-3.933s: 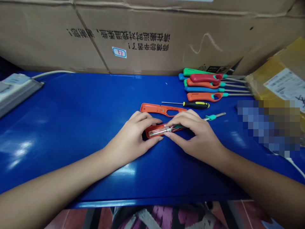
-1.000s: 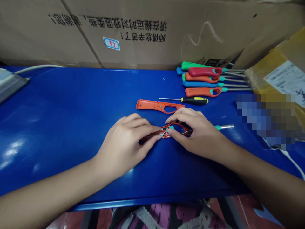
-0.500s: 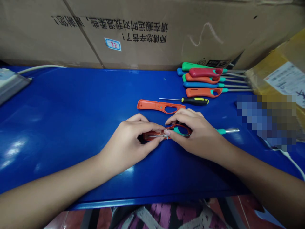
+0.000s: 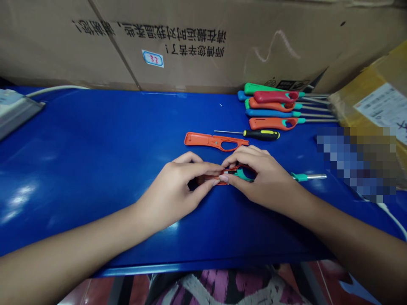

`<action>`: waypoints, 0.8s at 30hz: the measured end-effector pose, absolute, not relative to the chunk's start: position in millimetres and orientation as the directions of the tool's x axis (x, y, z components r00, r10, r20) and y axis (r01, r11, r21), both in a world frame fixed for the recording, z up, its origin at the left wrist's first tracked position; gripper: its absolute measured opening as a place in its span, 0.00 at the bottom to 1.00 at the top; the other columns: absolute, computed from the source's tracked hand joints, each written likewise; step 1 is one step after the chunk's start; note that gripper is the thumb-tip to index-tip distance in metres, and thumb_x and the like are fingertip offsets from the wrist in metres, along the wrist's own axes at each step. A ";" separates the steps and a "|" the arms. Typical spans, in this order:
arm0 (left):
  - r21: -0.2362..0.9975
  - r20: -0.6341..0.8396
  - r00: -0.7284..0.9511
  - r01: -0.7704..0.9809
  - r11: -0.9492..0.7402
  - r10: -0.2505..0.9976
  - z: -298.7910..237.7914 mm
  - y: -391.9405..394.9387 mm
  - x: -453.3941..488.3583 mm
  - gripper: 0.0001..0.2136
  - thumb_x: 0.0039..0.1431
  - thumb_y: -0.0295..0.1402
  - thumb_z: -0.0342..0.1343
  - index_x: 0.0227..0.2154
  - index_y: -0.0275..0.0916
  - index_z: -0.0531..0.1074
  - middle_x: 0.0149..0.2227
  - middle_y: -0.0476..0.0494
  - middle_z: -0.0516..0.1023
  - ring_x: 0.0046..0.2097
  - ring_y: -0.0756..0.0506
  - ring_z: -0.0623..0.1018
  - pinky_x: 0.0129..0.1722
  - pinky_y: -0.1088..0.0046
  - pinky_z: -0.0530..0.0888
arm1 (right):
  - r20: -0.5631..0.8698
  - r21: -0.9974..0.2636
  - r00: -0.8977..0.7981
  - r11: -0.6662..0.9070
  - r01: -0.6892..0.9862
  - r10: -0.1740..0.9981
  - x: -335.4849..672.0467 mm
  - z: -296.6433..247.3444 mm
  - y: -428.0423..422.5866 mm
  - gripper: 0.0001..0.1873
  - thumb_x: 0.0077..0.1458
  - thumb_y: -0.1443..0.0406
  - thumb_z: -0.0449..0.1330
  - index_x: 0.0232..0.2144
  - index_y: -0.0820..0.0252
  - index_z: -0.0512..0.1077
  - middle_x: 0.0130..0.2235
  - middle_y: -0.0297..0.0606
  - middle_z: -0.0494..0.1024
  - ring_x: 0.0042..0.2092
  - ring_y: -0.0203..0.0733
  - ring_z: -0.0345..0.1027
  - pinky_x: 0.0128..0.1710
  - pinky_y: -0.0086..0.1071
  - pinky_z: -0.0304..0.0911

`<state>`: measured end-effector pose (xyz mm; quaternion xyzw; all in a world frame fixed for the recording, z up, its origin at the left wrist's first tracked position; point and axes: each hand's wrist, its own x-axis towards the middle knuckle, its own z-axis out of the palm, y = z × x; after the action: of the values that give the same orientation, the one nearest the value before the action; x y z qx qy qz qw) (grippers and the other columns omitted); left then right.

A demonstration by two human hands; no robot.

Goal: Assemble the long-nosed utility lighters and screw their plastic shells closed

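An opened orange lighter body (image 4: 237, 172) with a teal trigger and a metal nozzle (image 4: 310, 176) lies on the blue table (image 4: 95, 161). My left hand (image 4: 178, 190) pinches its left end, fingers closed round it. My right hand (image 4: 263, 178) covers the trigger part, thumb and fingers pressed on it. Just beyond the hands lies a separate orange half-shell (image 4: 213, 141), and behind it a black and yellow screwdriver (image 4: 254, 134).
Several whole long-nozzle lighters (image 4: 275, 110) in green, red, orange and blue are stacked at the back right. A cardboard box (image 4: 203, 42) walls the back edge. A yellow parcel (image 4: 375, 97) sits at the right, a grey device (image 4: 15, 112) with a white cable at the left.
The lighter body has slid a little to the right under my hands, so its nozzle reaches further right. My fingers have closed tighter over the middle, hiding more of the inner parts.
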<state>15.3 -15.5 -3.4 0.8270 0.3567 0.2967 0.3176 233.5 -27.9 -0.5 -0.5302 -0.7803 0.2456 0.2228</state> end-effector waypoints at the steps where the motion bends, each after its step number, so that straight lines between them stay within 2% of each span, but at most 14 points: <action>1: 0.750 0.266 0.557 0.393 -0.532 0.787 -3.1 -14.8 14.9 0.10 0.63 0.29 0.62 0.46 0.39 0.80 0.40 0.47 0.84 0.41 0.49 0.80 0.42 0.73 0.77 | 0.087 -0.618 -0.332 0.313 0.721 0.939 233.5 -0.2 -27.8 0.05 0.57 0.64 0.66 0.38 0.54 0.76 0.40 0.33 0.78 0.46 0.43 0.71 0.50 0.42 0.60; 3: 0.758 0.274 0.531 0.394 -0.520 0.801 -2.2 -11.6 13.1 0.10 0.62 0.28 0.62 0.46 0.38 0.80 0.43 0.46 0.84 0.45 0.48 0.80 0.47 0.72 0.76 | 0.087 -0.626 -0.320 0.301 0.719 0.944 234.4 1.4 -26.9 0.05 0.57 0.64 0.67 0.38 0.54 0.76 0.40 0.33 0.78 0.45 0.42 0.71 0.49 0.41 0.61; 7: 0.711 0.256 0.546 0.453 -0.537 0.798 -1.3 -2.6 9.0 0.11 0.61 0.28 0.62 0.46 0.38 0.80 0.47 0.45 0.83 0.51 0.45 0.78 0.55 0.67 0.73 | 0.115 -0.720 -0.277 0.272 0.638 0.954 240.9 8.4 -22.9 0.04 0.61 0.65 0.61 0.36 0.57 0.76 0.38 0.34 0.78 0.40 0.38 0.70 0.44 0.35 0.65; 11: 0.712 0.217 0.588 0.451 -0.538 0.779 -2.8 0.3 8.0 0.09 0.63 0.30 0.60 0.45 0.39 0.80 0.45 0.46 0.83 0.50 0.45 0.78 0.53 0.66 0.73 | 0.059 -0.728 -0.279 0.232 0.645 0.959 247.5 11.5 -19.8 0.05 0.58 0.64 0.63 0.38 0.57 0.77 0.40 0.35 0.79 0.40 0.39 0.71 0.44 0.35 0.66; 16: 0.768 0.161 0.563 0.445 -0.461 0.811 -2.8 1.0 8.4 0.08 0.63 0.32 0.61 0.43 0.41 0.81 0.44 0.47 0.84 0.49 0.45 0.79 0.52 0.67 0.74 | 0.021 -0.643 -0.313 0.252 0.723 0.950 247.7 5.5 -20.0 0.06 0.57 0.63 0.65 0.39 0.54 0.77 0.42 0.35 0.80 0.46 0.44 0.71 0.49 0.42 0.64; 20: 0.845 0.000 0.558 0.443 -0.298 0.830 5.9 9.6 5.6 0.09 0.63 0.35 0.60 0.44 0.42 0.81 0.45 0.49 0.85 0.46 0.45 0.82 0.49 0.69 0.75 | 0.033 -0.638 -0.326 0.271 0.721 0.945 248.0 3.9 -20.3 0.06 0.57 0.66 0.64 0.38 0.55 0.77 0.40 0.35 0.79 0.44 0.43 0.71 0.46 0.41 0.64; 24: 0.869 -0.132 0.660 0.435 -0.233 0.740 13.8 19.4 0.1 0.11 0.62 0.34 0.60 0.46 0.41 0.80 0.45 0.48 0.85 0.46 0.44 0.82 0.47 0.69 0.77 | 0.033 -0.622 -0.335 0.282 0.731 0.942 248.4 5.0 -21.3 0.06 0.58 0.65 0.63 0.39 0.55 0.76 0.41 0.36 0.79 0.45 0.44 0.70 0.48 0.42 0.63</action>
<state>0.1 19.4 13.8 0.7696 0.3817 0.1561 0.4874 248.4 -21.3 5.0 -0.5399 -0.7745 0.2599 0.2027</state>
